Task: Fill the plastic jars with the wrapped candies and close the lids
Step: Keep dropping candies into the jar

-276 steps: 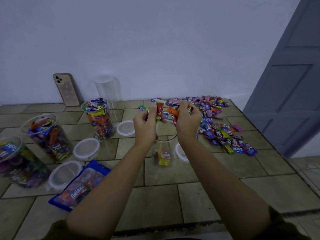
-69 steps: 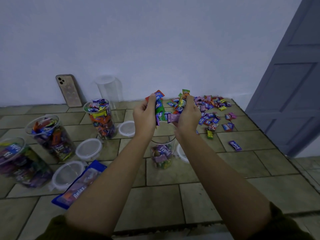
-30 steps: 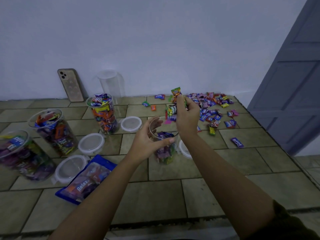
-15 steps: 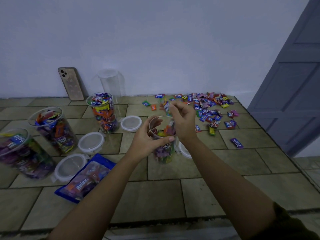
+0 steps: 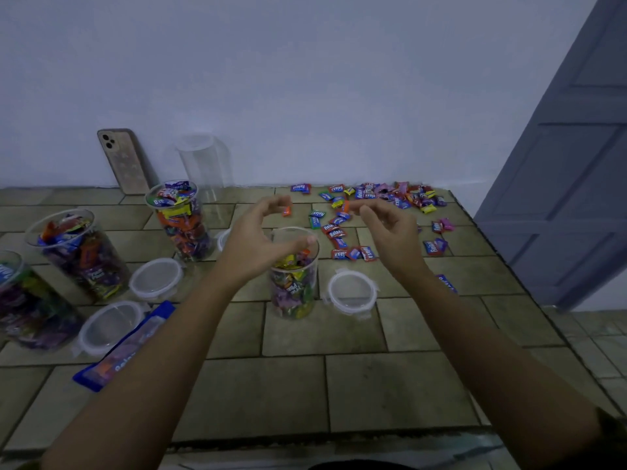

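A tiled surface (image 5: 339, 385) is seen from above, with two bare forearms stretched forward over it. At the centre an open plastic jar (image 5: 294, 283) stands upright, filled most of the way with colourful wrappers, its mouth uncovered. The left hand (image 5: 258, 239) is held over the jar's left side, its fingers bent into a loose C with nothing gripped. Its thumb tip is seen against the jar's rim, though contact cannot be confirmed. The right hand (image 5: 390, 232) is raised to the right of the jar, fingers loosely curled and pointing left, with nothing held. A round clear lid (image 5: 352, 293) lies flat just right of the jar.

Beyond the hands, loose wrapped candies (image 5: 373, 198) are scattered over the far right of the surface, up to the wall. To the left, three full jars are lined up uncovered: a first full jar (image 5: 179, 222), a second full jar (image 5: 81, 256) and a third full jar (image 5: 23, 307) cut off by the left edge. Two spare lids (image 5: 156, 278) are laid in front of them, beside a blue candy bag (image 5: 125, 347). An empty clear jar (image 5: 205, 167) stands by the wall, and a phone (image 5: 124, 161) is propped against the wall beside it. A grey door (image 5: 570, 164) is seen at the far right
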